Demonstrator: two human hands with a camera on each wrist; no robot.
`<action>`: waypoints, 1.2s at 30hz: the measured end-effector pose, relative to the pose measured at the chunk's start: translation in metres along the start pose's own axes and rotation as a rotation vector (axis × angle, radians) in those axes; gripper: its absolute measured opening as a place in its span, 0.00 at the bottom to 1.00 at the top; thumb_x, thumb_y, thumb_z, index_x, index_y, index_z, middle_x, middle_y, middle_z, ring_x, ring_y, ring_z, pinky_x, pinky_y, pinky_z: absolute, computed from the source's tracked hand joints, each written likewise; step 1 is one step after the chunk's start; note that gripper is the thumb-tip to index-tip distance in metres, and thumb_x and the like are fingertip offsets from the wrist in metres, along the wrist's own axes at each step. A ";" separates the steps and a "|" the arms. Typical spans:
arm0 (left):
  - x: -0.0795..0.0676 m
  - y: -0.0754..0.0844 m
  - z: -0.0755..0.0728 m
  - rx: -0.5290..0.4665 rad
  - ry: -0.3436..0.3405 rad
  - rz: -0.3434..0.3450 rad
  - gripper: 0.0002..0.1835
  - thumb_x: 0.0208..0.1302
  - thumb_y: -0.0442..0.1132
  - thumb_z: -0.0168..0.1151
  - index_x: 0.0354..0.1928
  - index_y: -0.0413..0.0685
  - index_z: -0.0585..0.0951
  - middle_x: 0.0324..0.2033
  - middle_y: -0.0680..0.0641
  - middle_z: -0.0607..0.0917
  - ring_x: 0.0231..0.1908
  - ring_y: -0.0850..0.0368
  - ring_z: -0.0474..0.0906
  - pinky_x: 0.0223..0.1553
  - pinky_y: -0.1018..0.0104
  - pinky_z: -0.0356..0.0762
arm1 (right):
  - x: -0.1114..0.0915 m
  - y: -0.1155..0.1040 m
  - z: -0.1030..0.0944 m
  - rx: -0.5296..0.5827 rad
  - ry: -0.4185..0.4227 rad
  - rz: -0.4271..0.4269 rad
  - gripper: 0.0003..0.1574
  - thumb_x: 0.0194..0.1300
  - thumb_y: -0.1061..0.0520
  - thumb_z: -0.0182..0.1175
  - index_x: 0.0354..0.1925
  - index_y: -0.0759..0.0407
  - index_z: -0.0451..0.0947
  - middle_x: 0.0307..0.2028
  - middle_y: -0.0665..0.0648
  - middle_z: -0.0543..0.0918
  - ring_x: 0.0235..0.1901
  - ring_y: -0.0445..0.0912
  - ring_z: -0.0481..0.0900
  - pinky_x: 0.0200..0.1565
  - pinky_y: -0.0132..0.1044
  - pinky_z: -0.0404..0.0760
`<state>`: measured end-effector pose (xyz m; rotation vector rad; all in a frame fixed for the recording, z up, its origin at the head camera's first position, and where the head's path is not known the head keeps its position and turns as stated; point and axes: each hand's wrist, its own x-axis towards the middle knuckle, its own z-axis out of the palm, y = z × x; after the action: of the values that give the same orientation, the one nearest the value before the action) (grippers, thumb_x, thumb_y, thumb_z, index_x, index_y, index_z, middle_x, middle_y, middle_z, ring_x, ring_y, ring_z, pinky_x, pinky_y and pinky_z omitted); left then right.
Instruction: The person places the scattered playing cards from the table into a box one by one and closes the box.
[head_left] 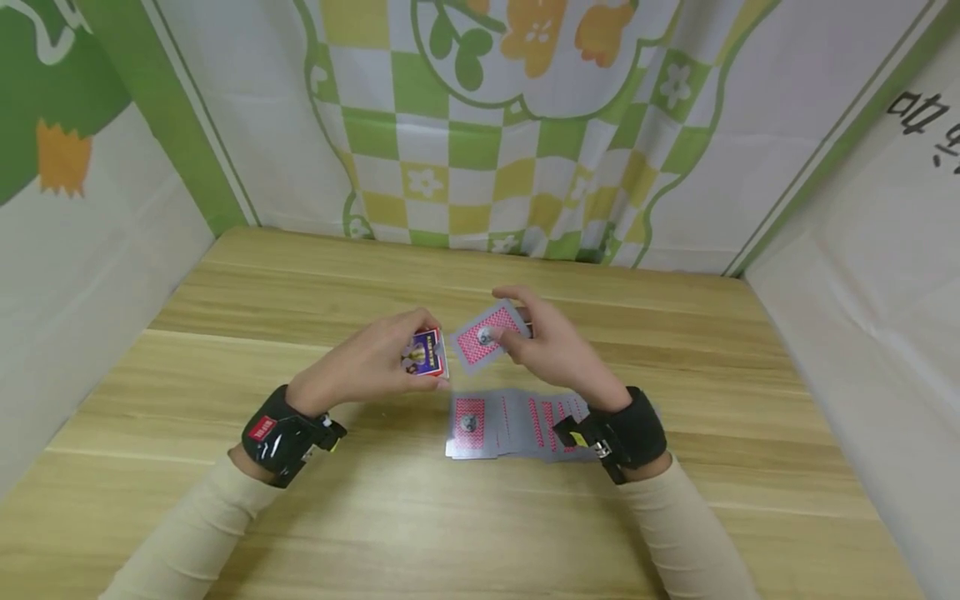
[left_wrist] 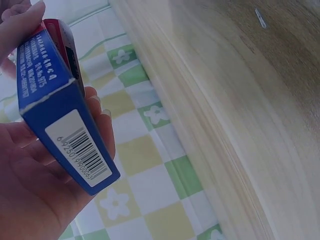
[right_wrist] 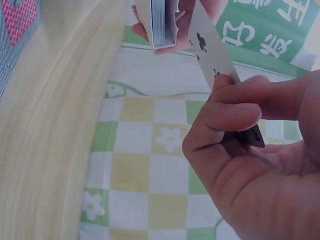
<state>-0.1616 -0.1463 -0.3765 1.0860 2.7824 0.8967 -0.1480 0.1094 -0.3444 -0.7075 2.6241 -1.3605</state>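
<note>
My left hand grips a small playing-card box, its open end turned to the right. In the left wrist view the box shows blue sides and a barcode on its end. White card edges show inside the box in the right wrist view. Just right of it, my right hand pinches a playing card between thumb and fingers. The card's red patterned back faces up in the head view; the right wrist view shows club marks on its face. Below lies an overlapping row of face-down cards.
The wooden table extends all around the hands. A checkered curtain hangs along its back edge, with white cloth walls at both sides. The right wrist strap covers the right end of the card row. A thin whitish sliver lies on the table.
</note>
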 end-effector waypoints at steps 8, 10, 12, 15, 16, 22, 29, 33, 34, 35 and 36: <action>0.001 0.005 0.000 -0.025 0.009 0.011 0.34 0.46 0.58 0.72 0.51 0.48 0.70 0.37 0.54 0.77 0.32 0.63 0.74 0.28 0.66 0.78 | 0.008 0.007 0.022 0.152 0.060 0.036 0.28 0.66 0.61 0.59 0.61 0.59 0.62 0.23 0.60 0.78 0.20 0.54 0.76 0.20 0.36 0.72; 0.001 0.006 0.000 -0.031 0.016 0.008 0.34 0.47 0.57 0.72 0.51 0.48 0.70 0.36 0.53 0.77 0.32 0.62 0.74 0.27 0.66 0.78 | 0.008 0.007 0.029 0.213 0.088 0.060 0.27 0.65 0.61 0.60 0.60 0.60 0.63 0.23 0.62 0.79 0.19 0.56 0.77 0.19 0.35 0.73; 0.000 0.006 0.000 -0.032 0.026 0.006 0.34 0.47 0.56 0.72 0.51 0.48 0.69 0.36 0.53 0.76 0.31 0.62 0.74 0.27 0.66 0.78 | 0.007 0.006 0.036 0.246 0.098 0.069 0.27 0.64 0.59 0.61 0.59 0.60 0.63 0.23 0.61 0.80 0.19 0.57 0.79 0.18 0.34 0.73; 0.000 0.006 0.000 -0.014 0.031 0.009 0.34 0.47 0.56 0.72 0.52 0.48 0.70 0.37 0.54 0.76 0.31 0.62 0.73 0.27 0.66 0.78 | 0.005 0.002 0.045 0.208 0.067 0.035 0.27 0.66 0.59 0.58 0.62 0.60 0.64 0.25 0.60 0.81 0.21 0.53 0.80 0.18 0.34 0.75; 0.000 0.007 0.000 -0.008 0.028 0.012 0.34 0.46 0.55 0.73 0.52 0.48 0.70 0.37 0.54 0.76 0.32 0.63 0.73 0.28 0.66 0.78 | 0.005 0.001 0.047 0.186 0.053 0.019 0.27 0.67 0.59 0.56 0.63 0.60 0.64 0.26 0.59 0.81 0.21 0.52 0.80 0.19 0.34 0.75; -0.001 0.010 0.001 0.002 0.016 0.043 0.34 0.46 0.57 0.72 0.51 0.48 0.71 0.37 0.55 0.77 0.33 0.65 0.74 0.30 0.68 0.78 | 0.002 -0.005 0.052 0.071 0.025 -0.061 0.25 0.69 0.62 0.54 0.63 0.58 0.68 0.32 0.58 0.82 0.27 0.47 0.79 0.23 0.36 0.75; -0.004 0.011 0.004 -0.016 0.018 0.039 0.36 0.46 0.62 0.70 0.52 0.49 0.71 0.35 0.55 0.76 0.31 0.65 0.73 0.27 0.69 0.78 | 0.007 0.010 0.061 0.050 0.002 -0.025 0.23 0.67 0.55 0.57 0.60 0.55 0.71 0.38 0.57 0.83 0.27 0.47 0.80 0.23 0.35 0.78; -0.004 0.011 0.002 -0.016 0.027 0.016 0.35 0.45 0.61 0.71 0.51 0.51 0.71 0.36 0.55 0.76 0.31 0.64 0.73 0.28 0.68 0.77 | 0.008 0.014 0.055 0.068 -0.029 0.000 0.20 0.71 0.50 0.52 0.57 0.58 0.72 0.38 0.60 0.82 0.28 0.49 0.80 0.27 0.38 0.80; -0.004 0.011 0.002 -0.009 0.029 0.013 0.35 0.45 0.61 0.71 0.51 0.51 0.71 0.36 0.55 0.76 0.31 0.64 0.73 0.29 0.67 0.77 | 0.009 0.015 0.053 0.028 -0.037 -0.013 0.19 0.72 0.51 0.51 0.55 0.59 0.73 0.37 0.60 0.82 0.29 0.48 0.80 0.28 0.38 0.79; -0.004 0.011 0.002 -0.003 0.030 0.009 0.35 0.45 0.61 0.71 0.52 0.51 0.70 0.36 0.56 0.76 0.32 0.64 0.73 0.29 0.67 0.77 | 0.009 0.017 0.050 -0.019 -0.047 -0.025 0.18 0.71 0.52 0.52 0.53 0.60 0.74 0.36 0.59 0.82 0.29 0.48 0.79 0.28 0.39 0.79; -0.003 0.011 0.001 0.006 0.031 0.005 0.36 0.45 0.62 0.70 0.52 0.52 0.70 0.36 0.56 0.76 0.32 0.64 0.73 0.29 0.67 0.77 | 0.010 0.018 0.047 -0.077 -0.064 -0.041 0.17 0.70 0.53 0.54 0.52 0.62 0.75 0.35 0.59 0.82 0.29 0.48 0.79 0.28 0.39 0.79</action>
<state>-0.1522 -0.1410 -0.3725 1.0897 2.8106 0.9141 -0.1494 0.0790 -0.3856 -0.8050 2.6381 -1.2304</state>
